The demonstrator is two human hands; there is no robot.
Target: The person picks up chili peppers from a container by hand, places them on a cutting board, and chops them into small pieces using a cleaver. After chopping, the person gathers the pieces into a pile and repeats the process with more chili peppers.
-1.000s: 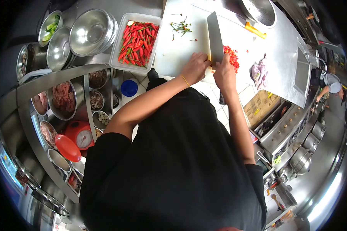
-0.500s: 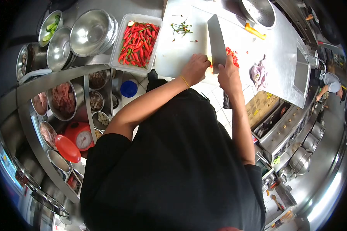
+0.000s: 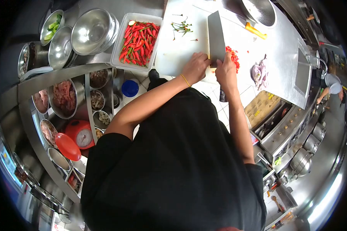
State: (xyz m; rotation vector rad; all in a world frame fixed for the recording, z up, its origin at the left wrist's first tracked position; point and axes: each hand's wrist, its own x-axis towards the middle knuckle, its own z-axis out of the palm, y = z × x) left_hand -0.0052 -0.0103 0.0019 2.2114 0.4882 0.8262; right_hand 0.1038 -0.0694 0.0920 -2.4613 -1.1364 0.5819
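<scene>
My right hand (image 3: pixel 226 73) is wrapped round the handle of a cleaver (image 3: pixel 216 36), its broad blade standing over the white cutting board (image 3: pixel 167 57). Just left of the blade, my left hand (image 3: pixel 196 68) has its fingers curled and pressed together, fingertips close to the steel. Whatever those fingers pinch is hidden. Chopped red chillies (image 3: pixel 233 57) lie in a small heap right of the blade. Green chilli stems (image 3: pixel 182 27) are scattered on the board's far left part. Whole red chillies (image 3: pixel 140 43) fill a clear plastic tub (image 3: pixel 132 66) beside the board.
Steel bowls (image 3: pixel 90 32) are stacked at the left. A yellow-handled knife (image 3: pixel 256 30) and a colander (image 3: pixel 260 13) lie at the back right. Purplish-white produce (image 3: pixel 260 73) sits near the sink (image 3: pixel 302 75). A co-worker (image 3: pixel 332 82) stands far right.
My right hand and the cleaver's lower end have moved slightly left, closer to my left fingertips. The blade's face shows wider now. My left hand has barely moved.
</scene>
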